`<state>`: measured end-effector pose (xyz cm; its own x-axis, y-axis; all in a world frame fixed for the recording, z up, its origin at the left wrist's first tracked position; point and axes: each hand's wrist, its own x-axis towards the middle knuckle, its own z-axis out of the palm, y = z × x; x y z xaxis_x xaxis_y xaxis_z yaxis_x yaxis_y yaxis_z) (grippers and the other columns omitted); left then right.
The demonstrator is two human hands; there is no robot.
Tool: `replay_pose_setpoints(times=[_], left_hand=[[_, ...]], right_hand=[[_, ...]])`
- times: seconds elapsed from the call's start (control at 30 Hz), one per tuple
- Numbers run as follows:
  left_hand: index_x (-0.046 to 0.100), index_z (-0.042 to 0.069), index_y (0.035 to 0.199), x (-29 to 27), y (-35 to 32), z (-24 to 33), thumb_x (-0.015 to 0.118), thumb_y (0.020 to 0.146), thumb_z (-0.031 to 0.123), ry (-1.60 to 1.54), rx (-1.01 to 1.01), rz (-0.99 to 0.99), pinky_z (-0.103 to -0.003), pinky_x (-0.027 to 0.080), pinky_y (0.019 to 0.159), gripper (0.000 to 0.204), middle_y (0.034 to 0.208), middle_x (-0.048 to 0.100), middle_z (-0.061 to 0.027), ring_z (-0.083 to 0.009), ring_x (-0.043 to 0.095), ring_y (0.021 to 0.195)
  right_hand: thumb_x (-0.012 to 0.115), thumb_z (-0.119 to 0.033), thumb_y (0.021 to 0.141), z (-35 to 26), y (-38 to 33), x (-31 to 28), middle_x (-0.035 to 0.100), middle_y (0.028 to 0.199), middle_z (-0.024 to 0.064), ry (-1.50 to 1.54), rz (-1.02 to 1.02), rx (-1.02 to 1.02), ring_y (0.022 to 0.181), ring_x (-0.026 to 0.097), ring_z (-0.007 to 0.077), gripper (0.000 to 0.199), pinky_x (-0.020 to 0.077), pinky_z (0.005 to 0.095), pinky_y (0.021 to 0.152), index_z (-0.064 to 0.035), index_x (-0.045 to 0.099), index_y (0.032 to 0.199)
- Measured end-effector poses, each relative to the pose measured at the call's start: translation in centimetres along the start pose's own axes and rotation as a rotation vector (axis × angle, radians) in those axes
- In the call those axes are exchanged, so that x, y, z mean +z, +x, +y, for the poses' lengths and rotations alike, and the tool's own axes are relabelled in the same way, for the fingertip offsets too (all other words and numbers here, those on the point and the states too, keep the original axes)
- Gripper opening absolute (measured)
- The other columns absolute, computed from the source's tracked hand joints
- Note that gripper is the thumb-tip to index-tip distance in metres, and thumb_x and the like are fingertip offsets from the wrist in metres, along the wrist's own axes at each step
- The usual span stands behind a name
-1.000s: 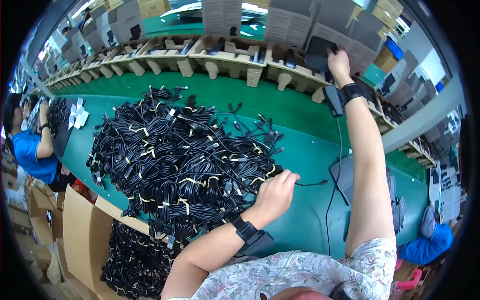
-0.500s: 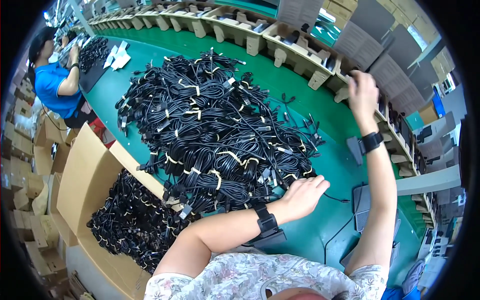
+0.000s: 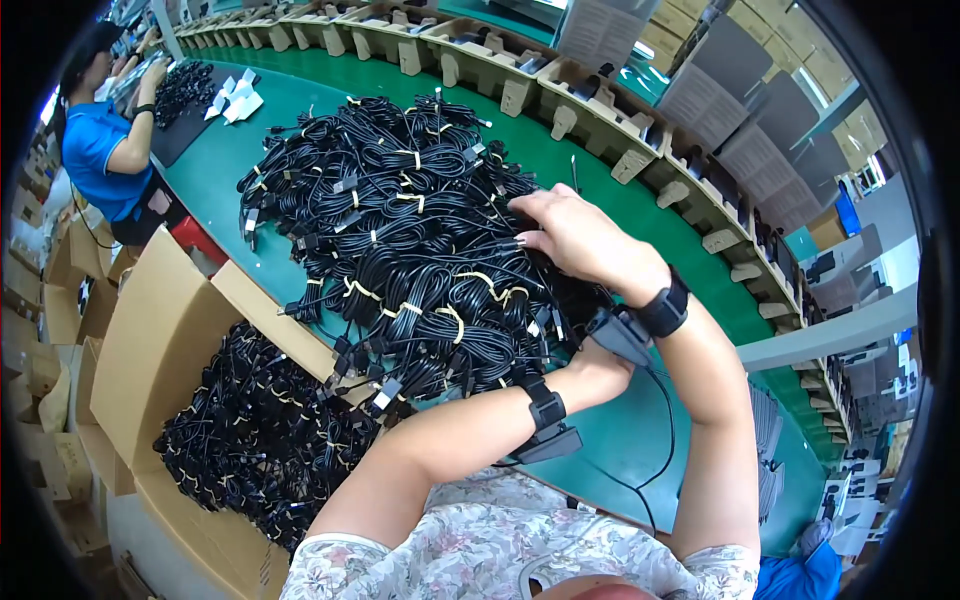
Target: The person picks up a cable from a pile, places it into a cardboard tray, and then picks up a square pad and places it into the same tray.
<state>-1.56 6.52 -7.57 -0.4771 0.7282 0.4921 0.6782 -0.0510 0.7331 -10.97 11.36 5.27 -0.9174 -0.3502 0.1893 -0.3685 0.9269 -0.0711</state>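
A large heap of black cables [image 3: 400, 250], bundled with pale yellow ties, covers the middle of the green table. My right hand [image 3: 580, 235] reaches over the heap's right side, thumb and index finger apart against the cables. Its other fingers are partly hidden. My left hand [image 3: 602, 370] is low at the heap's right edge, beneath my right wrist. Its fingers are out of sight behind the wrist and the dark device [image 3: 620, 337] strapped there, so what it holds cannot be seen. A second strapped device [image 3: 550, 443] sits on my left wrist.
An open cardboard box [image 3: 150, 350] with more bundled cables [image 3: 265, 430] stands at the left. Moulded trays [image 3: 600, 110] with dark items line the table's far side. A grey post [image 3: 840, 330] crosses at the right. A person in blue [image 3: 105, 150] works at the far left.
My right hand has moved from the trays at the far right down and left to the cable heap. My left hand has shifted slightly, and its fingers are now covered.
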Motion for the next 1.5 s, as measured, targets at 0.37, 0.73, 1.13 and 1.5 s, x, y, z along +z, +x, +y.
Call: replay_pose_setpoints(times=[0.37,0.73,1.13,1.5], left_hand=[[0.060,0.004,0.095,-1.3,1.1,0.1,0.045,0.083,0.004,0.067,-0.144,-0.248,-0.044,0.051,0.073,0.019,0.093,0.062,-0.0175,-0.0360,0.062,0.085],[0.058,0.008,0.100,-2.2,0.8,0.8,0.052,0.084,0.006,-0.084,0.000,-0.069,-0.040,0.050,0.069,0.017,0.091,0.059,-0.0127,-0.0330,0.060,0.081],[0.046,0.001,0.123,-6.7,3.4,4.3,0.051,0.091,0.007,0.128,0.327,0.558,-0.032,0.049,0.083,0.033,0.115,0.056,-0.0170,-0.0263,0.062,0.092],[0.046,0.006,0.113,-3.5,1.6,3.1,0.031,0.100,0.042,-1.279,-0.468,-0.250,-0.025,0.043,0.054,0.041,0.077,0.057,-0.0064,-0.0122,0.051,0.058]], right_hand=[[0.064,-0.041,0.086,-0.5,-2.3,-3.1,0.056,0.083,0.0039,0.539,-0.328,0.454,0.079,0.051,0.0111,0.041,0.0442,0.0274,0.072,-0.0036,0.058,0.100],[0.060,-0.032,0.090,-0.5,-9.9,-10.6,0.054,0.074,-0.0029,0.678,0.068,0.559,0.069,0.049,0.0062,0.028,0.0423,0.0233,0.065,-0.0043,0.057,0.094],[0.060,-0.017,0.091,-0.3,-20.3,-8.9,0.058,0.078,-0.0018,-0.179,0.311,0.269,0.073,0.056,0.0077,0.015,0.0444,0.0217,0.066,-0.0022,0.061,0.094],[0.064,-0.013,0.086,-0.8,-18.5,-0.8,0.058,0.102,0.0033,0.727,0.514,0.756,0.087,0.057,0.0130,0.031,0.0468,0.0291,0.083,-0.0047,0.055,0.114]])
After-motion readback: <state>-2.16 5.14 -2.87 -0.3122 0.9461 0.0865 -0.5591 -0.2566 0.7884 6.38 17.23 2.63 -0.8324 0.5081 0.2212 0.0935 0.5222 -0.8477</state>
